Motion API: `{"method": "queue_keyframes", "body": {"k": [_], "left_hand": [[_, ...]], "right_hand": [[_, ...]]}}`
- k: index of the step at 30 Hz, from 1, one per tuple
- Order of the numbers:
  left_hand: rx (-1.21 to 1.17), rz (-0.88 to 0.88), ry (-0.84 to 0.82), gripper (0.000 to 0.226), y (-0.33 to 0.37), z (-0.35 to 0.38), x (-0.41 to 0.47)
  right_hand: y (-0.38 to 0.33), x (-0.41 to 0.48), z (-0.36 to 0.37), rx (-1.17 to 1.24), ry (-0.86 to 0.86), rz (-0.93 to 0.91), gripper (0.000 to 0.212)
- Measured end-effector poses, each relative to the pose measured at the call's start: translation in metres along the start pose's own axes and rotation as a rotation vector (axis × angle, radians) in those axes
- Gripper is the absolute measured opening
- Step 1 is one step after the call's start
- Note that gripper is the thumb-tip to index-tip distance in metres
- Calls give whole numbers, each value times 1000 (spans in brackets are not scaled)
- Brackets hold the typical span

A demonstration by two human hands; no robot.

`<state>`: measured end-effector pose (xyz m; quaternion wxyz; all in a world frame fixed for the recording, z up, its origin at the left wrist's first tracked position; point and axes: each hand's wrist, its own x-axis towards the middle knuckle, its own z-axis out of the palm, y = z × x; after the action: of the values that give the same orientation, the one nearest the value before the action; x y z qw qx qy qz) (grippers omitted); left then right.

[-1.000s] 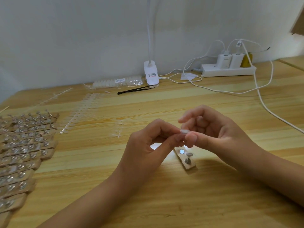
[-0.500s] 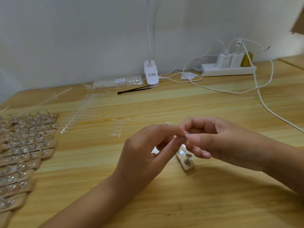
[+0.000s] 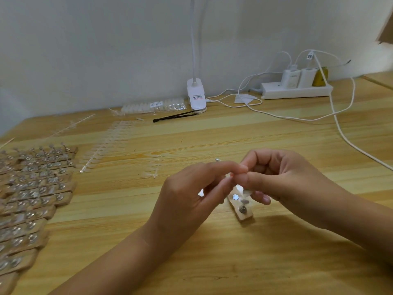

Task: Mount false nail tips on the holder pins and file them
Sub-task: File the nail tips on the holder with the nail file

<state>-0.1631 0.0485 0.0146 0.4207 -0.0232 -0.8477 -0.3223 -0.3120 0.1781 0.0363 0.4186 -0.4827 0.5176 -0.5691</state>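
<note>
Wooden bench (image 3: pixel 212 262), white wall behind. Left hand (image 3: pixel 191 196) and right hand (image 3: pixel 282 175) meet at centre, fingers pinching one clear nail tip (image 3: pixel 228 175); wooden holder block (image 3: pixel 244 216) lies at 5 o'clock. Tip judged light, thin, slippery: hold by side edges.

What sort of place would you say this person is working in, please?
Likely a small nail-tip craft workbench: a wooden table holds rows of wooden pin holders, racks of clear false nail tips, and a clip-on lamp.
</note>
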Motion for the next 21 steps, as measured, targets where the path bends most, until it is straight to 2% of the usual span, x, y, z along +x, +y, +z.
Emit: {"method": "queue_keyframes", "body": {"k": [3,9,15,21], "left_hand": [[-22,-24,10,23,-1,0,1],[-46,-119,-33,22,-4,3,0],[-44,-125,-62,22,-4,3,1],[-43,-122,-62,11,-4,3,3]], "right_hand": [[1,1,-2,34,14,34,23],[-3,7,-3,215,-7,237,8],[-6,7,-2,275,-45,305,6],[-5,8,-2,344,-61,386,21]]}}
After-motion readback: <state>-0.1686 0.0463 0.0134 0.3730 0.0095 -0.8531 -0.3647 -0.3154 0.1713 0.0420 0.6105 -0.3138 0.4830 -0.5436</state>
